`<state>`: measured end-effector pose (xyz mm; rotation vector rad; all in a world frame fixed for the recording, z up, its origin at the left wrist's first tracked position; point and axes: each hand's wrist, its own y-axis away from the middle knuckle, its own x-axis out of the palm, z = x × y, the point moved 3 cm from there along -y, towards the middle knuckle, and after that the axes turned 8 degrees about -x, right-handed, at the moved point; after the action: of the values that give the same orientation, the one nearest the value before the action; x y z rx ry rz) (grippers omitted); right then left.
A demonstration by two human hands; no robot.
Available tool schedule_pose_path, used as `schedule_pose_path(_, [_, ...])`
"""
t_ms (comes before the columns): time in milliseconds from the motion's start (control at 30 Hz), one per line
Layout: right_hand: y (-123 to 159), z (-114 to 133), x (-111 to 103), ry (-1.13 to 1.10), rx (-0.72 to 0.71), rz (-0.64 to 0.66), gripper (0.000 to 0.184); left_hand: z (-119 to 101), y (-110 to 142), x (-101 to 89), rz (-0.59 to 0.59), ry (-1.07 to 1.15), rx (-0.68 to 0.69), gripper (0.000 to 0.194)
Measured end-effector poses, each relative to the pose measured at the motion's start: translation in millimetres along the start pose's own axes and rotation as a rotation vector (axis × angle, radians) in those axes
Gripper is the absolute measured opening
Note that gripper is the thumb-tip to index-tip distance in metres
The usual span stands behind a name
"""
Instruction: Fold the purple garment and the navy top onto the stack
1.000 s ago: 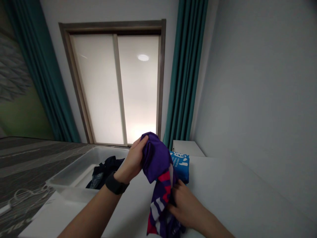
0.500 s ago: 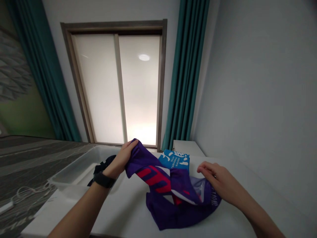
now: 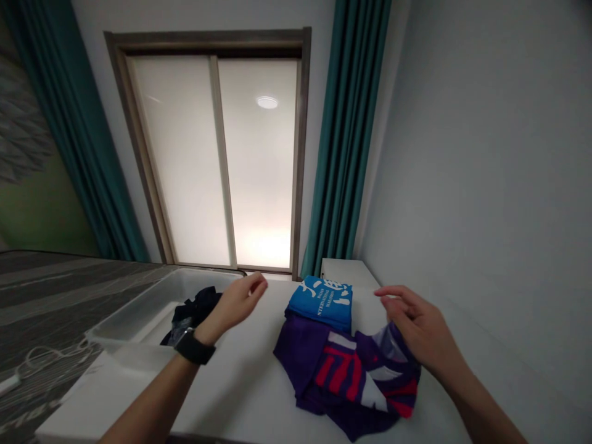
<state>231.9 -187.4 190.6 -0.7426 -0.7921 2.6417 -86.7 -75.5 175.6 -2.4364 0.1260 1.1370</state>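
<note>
On the white tabletop lies a purple jersey point(image 3: 319, 357) with red and white markings, loosely folded and crumpled. Above the table, left of the jersey, my left hand point(image 3: 243, 302) has its fingers curled together, with nothing visible in them. It wears a dark watch on the wrist. At the jersey's right edge is my right hand point(image 3: 416, 327), fingers stretched out and partly apart, seemingly not gripping the cloth. A folded blue cloth point(image 3: 324, 302) with white lettering lies just behind the jersey, touching it.
A translucent plastic bin point(image 3: 120, 336) with dark clothing point(image 3: 198, 311) inside stands at the left. White cables point(image 3: 50, 357) lie beside it on a dark patterned surface. A white box-shaped piece point(image 3: 349, 271) stands behind the blue cloth, by the right wall.
My left hand has let go of the purple jersey's raised end, which now lies down on the table by the blue cloth. My right hand stays near the jersey's right side.
</note>
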Motion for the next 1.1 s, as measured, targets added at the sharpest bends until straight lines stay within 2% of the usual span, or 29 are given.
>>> schedule_pose_path(100, [1, 12, 25, -0.002, -0.100, 0.085, 0.036, -65, 30, 29.9, 0.244, 0.289, 0.286, 0.031])
schedule_pose_path(167, [1, 21, 29, 0.002, -0.142, 0.055, 0.035, -97, 44, 50.8, 0.368, 0.386, 0.386, 0.046])
schedule_pose_path(200, [1, 24, 27, 0.002, -0.152, 0.029, 0.035, -106, 48, 61.2, 0.423, 0.419, 0.397, 0.049])
schedule_pose_path(300, [2, 29, 17, -0.003, -0.140, -0.018, 0.034, -110, 51, 89.3, 0.660, 0.368, 0.443, 0.038])
schedule_pose_path(367, [4, 28, 7, -0.007, -0.121, -0.019, 0.034, -101, 50, 96.5, 0.795, 0.261, 0.525, 0.025])
schedule_pose_path(400, [4, 27, 1, -0.015, -0.109, -0.034, 0.033, -96, 48, 94.4, 0.823, 0.206, 0.567, 0.026])
schedule_pose_path(467, [6, 25, -16, -0.053, -0.067, -0.130, 0.032, -87, 42, 78.0, 0.779, 0.106, 0.602, 0.031])
schedule_pose_path(533, [7, 21, -36, -0.132, -0.005, -0.259, 0.032, -83, 35, 48.4, 0.604, 0.003, 0.550, 0.027])
schedule_pose_path(600, [7, 17, -53, -0.241, 0.050, -0.289, 0.034, -83, 32, 13.3, 0.430, -0.017, 0.468, 0.019])
schedule_pose_path(667, [7, 15, -64, -0.331, 0.092, -0.176, 0.037, -87, 33, -19.7, 0.246, 0.005, 0.396, 0.023])
schedule_pose_path(767, [8, 18, -67, -0.344, 0.089, 0.094, 0.047, -96, 37, -55.7, -0.035, 0.133, 0.346, 0.024])
schedule_pose_path(833, [7, 23, -65, -0.192, 0.014, 0.200, 0.048, -98, 35, -68.7, -0.228, 0.176, 0.310, 0.021])
schedule_pose_path(900, [4, 31, -59, 0.060, -0.136, 0.176, 0.038, -98, 29, -72.8, -0.343, 0.173, 0.242, 0.019])
schedule_pose_path(967, [1, 41, -53, 0.283, -0.324, 0.047, 0.025, -94, 22, -70.1, -0.313, 0.260, 0.138, 0.021])
schedule_pose_path(1033, [-1, 49, -46, 0.392, -0.484, -0.095, 0.018, -91, 21, -64.6, -0.185, 0.479, 0.065, 0.027])
schedule_pose_path(1100, [-1, 55, -41, 0.444, -0.565, -0.190, 0.018, -92, 26, -61.4, -0.085, 0.652, 0.054, 0.035])
